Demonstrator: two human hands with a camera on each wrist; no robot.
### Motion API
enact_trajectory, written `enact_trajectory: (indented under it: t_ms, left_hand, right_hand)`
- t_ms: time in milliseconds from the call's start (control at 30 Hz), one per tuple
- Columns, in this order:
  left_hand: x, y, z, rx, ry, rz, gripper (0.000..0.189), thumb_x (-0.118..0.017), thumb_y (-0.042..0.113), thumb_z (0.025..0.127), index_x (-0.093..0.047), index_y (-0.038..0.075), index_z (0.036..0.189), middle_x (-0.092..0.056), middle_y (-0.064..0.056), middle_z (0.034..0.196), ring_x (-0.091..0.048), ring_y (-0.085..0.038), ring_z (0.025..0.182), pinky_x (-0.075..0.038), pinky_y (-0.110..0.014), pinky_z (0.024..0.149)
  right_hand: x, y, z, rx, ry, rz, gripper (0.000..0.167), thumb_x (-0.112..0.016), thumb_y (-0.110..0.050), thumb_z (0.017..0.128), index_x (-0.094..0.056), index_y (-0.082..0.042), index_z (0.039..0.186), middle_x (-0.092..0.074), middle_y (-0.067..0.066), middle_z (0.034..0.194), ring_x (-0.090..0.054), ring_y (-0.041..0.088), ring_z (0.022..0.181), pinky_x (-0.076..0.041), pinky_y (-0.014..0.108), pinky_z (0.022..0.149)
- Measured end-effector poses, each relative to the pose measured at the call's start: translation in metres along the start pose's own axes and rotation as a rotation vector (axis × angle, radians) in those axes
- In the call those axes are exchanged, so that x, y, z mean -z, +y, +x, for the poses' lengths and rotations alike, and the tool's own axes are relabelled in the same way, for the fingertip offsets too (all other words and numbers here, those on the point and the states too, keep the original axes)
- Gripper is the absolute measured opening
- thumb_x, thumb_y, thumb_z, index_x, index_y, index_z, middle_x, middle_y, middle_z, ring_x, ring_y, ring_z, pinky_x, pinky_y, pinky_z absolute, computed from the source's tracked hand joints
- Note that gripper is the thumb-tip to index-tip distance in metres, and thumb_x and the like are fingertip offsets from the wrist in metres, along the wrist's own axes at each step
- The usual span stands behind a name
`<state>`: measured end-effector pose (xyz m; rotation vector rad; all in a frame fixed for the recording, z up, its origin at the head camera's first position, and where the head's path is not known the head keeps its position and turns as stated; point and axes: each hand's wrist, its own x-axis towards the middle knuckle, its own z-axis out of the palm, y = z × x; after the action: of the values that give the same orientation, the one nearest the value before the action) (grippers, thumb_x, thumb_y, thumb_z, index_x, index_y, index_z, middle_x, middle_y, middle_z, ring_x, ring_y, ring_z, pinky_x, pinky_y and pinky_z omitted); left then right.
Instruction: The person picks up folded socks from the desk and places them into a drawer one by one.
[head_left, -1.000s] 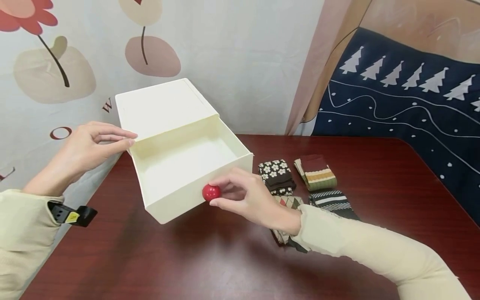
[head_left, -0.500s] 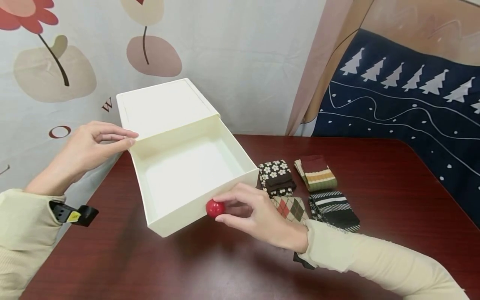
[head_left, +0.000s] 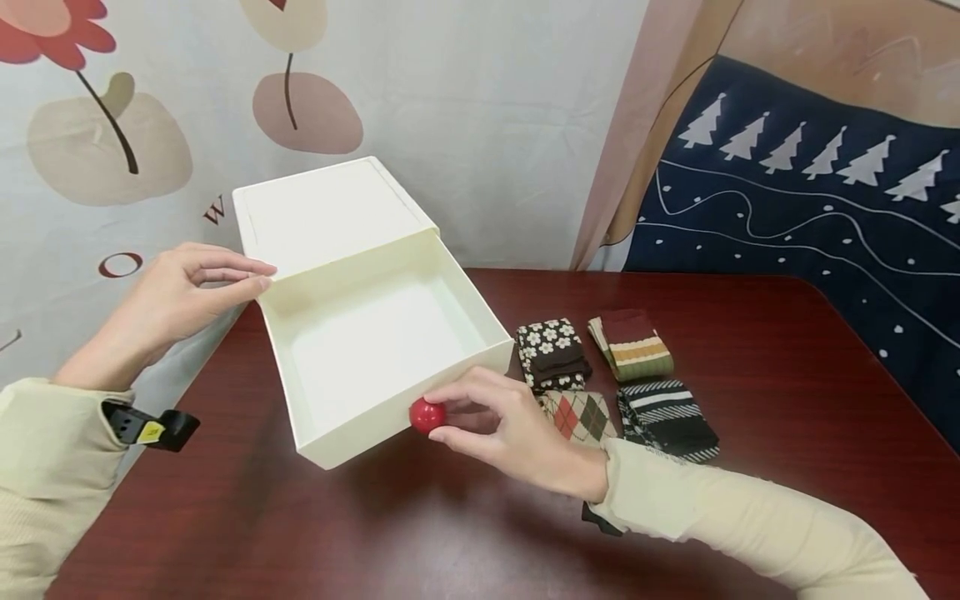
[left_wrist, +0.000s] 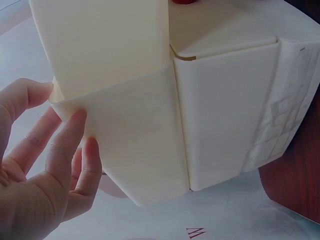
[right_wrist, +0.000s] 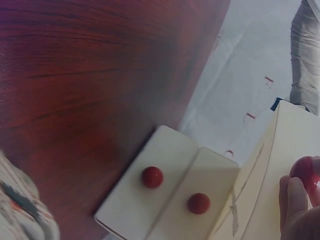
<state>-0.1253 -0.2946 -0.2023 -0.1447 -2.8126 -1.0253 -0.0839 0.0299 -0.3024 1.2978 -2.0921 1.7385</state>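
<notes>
A white drawer [head_left: 375, 342] is pulled well out of its white cabinet [head_left: 330, 217], with nothing inside it. Thumb and fingers of my right hand [head_left: 517, 425] pinch the round red knob [head_left: 427, 415] on the drawer's front. My left hand [head_left: 168, 292] rests its fingertips at the cabinet's front left corner, beside where the drawer comes out. Seen in the left wrist view, the left thumb touches the rim and the other fingers [left_wrist: 77, 122] lie along the cabinet's outer wall.
Folded socks lie right of the drawer on the dark red table [head_left: 787, 358]: flowered [head_left: 551, 350], striped [head_left: 637, 346], argyle [head_left: 581, 417] and black-and-white [head_left: 667, 421]. In the right wrist view, two more red knobs [right_wrist: 152, 177] stick out below. A pale curtain [head_left: 487, 125] hangs behind.
My right hand has drawn the drawer further out toward me by its knob, then eased back very slightly. My left hand has stayed at the cabinet corner.
</notes>
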Motion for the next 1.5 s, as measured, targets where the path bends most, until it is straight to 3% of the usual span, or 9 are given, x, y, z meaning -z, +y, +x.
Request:
enact_trajectory:
  t_ms: [267,367,533,700,833,1000,1233,1367,1500]
  left_hand:
    - [0.000,0.000,0.000,-0.010,0.001,0.005,0.031,-0.061,0.028,0.083,-0.065,0.010,0.108,-0.043,-0.001,0.109,-0.037,-0.004,0.099,-0.035,-0.011,0.066]
    - [0.001,0.000,-0.001,-0.005,0.002,0.016,0.031,-0.061,0.028,0.083,-0.065,0.010,0.108,-0.042,-0.001,0.109,-0.038,-0.002,0.097,-0.035,-0.011,0.065]
    - [0.002,0.000,-0.001,-0.002,0.007,0.027,0.031,-0.061,0.029,0.083,-0.065,0.011,0.108,-0.042,-0.001,0.108,-0.041,0.001,0.094,-0.035,-0.010,0.064]
    - [0.001,0.000,0.000,-0.017,0.016,0.029,0.030,-0.061,0.028,0.083,-0.065,0.011,0.107,-0.043,-0.001,0.106,-0.039,-0.002,0.097,-0.035,-0.011,0.065]
    - [0.000,0.001,0.001,-0.027,0.025,0.029,0.028,-0.062,0.027,0.083,-0.066,0.010,0.106,-0.044,-0.001,0.104,-0.039,-0.001,0.096,-0.035,-0.012,0.065]
    - [0.000,0.001,0.001,-0.034,0.034,0.032,0.027,-0.062,0.026,0.083,-0.066,0.011,0.105,-0.046,-0.001,0.102,-0.037,0.002,0.095,-0.035,-0.013,0.065]
    - [0.000,0.001,0.001,-0.033,0.039,0.020,0.027,-0.062,0.025,0.083,-0.066,0.011,0.105,-0.046,0.001,0.101,-0.037,0.004,0.095,-0.035,-0.012,0.065]
    - [0.000,0.001,0.000,-0.028,0.031,0.027,0.028,-0.062,0.026,0.083,-0.066,0.011,0.106,-0.046,0.001,0.103,-0.036,0.001,0.098,-0.035,-0.012,0.065]
    - [0.000,0.001,0.000,-0.028,0.025,0.035,0.029,-0.061,0.027,0.084,-0.065,0.010,0.107,-0.045,-0.001,0.104,-0.036,-0.005,0.100,-0.034,-0.013,0.066]
  right_hand:
    - [0.009,-0.002,-0.004,-0.065,-0.068,-0.027,0.032,-0.068,-0.004,0.076,-0.062,-0.004,0.107,-0.057,0.002,0.099,-0.057,0.008,0.092,-0.048,0.023,0.077]
    - [0.025,-0.004,-0.006,-0.030,-0.099,-0.080,0.033,-0.068,-0.005,0.076,-0.060,-0.003,0.109,-0.058,0.002,0.103,-0.057,0.011,0.096,-0.047,0.025,0.080]
    - [0.069,-0.003,-0.014,-0.004,-0.061,-0.148,0.032,-0.069,0.001,0.074,-0.061,0.002,0.104,-0.060,0.009,0.104,-0.056,0.016,0.097,-0.047,0.027,0.079]
    - [0.124,0.008,-0.032,-0.132,-0.116,-0.291,0.029,-0.067,0.002,0.075,-0.062,0.000,0.104,-0.060,0.008,0.103,-0.058,0.015,0.093,-0.049,0.029,0.077]
    - [0.168,0.027,-0.054,-0.286,-0.206,-0.446,0.026,-0.067,-0.009,0.079,-0.063,-0.004,0.104,-0.062,0.005,0.103,-0.059,0.013,0.091,-0.049,0.032,0.075]
    - [0.207,0.049,-0.081,-0.515,-0.249,-0.481,0.030,-0.065,-0.018,0.082,-0.061,-0.001,0.106,-0.062,0.010,0.103,-0.058,0.025,0.093,-0.048,0.036,0.075]
    - [0.228,0.074,-0.105,-0.641,-0.204,-0.435,0.034,-0.066,-0.017,0.080,-0.060,0.002,0.108,-0.060,0.016,0.105,-0.056,0.020,0.093,-0.047,0.024,0.071]
    - [0.231,0.087,-0.114,-0.707,-0.193,-0.384,0.038,-0.066,-0.019,0.080,-0.059,0.002,0.110,-0.058,0.017,0.108,-0.055,0.012,0.092,-0.047,0.024,0.071]
    - [0.234,0.096,-0.121,-0.778,-0.232,-0.342,0.043,-0.066,-0.021,0.080,-0.055,0.003,0.115,-0.054,0.019,0.112,-0.051,0.018,0.095,-0.046,0.028,0.072]
